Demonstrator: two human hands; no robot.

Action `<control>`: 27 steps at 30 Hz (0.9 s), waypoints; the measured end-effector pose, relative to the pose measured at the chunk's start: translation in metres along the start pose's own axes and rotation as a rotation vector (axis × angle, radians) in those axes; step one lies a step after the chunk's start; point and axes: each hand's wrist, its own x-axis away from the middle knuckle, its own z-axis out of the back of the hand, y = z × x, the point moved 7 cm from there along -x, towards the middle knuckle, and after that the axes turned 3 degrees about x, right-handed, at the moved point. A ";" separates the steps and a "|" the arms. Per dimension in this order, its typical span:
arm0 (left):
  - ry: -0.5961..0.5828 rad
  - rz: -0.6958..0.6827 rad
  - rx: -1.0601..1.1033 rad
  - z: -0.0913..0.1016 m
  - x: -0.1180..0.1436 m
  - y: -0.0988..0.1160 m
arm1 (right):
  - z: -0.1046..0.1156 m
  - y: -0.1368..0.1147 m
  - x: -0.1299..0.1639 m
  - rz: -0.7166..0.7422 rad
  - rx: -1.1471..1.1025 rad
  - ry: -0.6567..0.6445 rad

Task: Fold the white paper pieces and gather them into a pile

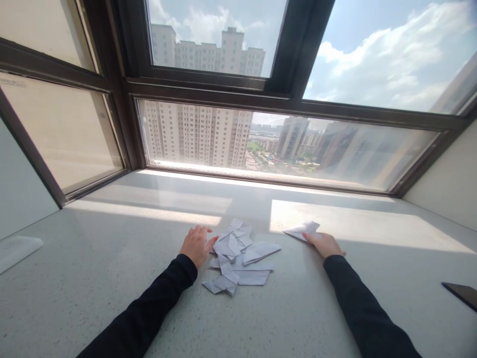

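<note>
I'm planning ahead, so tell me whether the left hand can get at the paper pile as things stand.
Probably yes: the left hand is right at the edge of the paper pile, seems to hold nothing, and nothing visible blocks it. The right hand is off to the other side, at a folded paper.

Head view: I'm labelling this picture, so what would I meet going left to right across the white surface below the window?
White object at the left edge, left hand, pile of folded papers, single folded paper, right hand, dark flat object at the right edge.
</note>
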 end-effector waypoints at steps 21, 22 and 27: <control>-0.008 0.257 0.839 -0.006 -0.010 -0.035 | -0.040 -0.153 0.154 0.894 0.247 -0.282; 0.036 0.253 0.875 0.000 -0.012 -0.036 | -0.040 -0.151 0.152 0.897 0.236 -0.327; 0.231 0.158 0.812 0.036 -0.014 -0.030 | -0.023 -0.144 0.137 0.914 -0.037 -0.617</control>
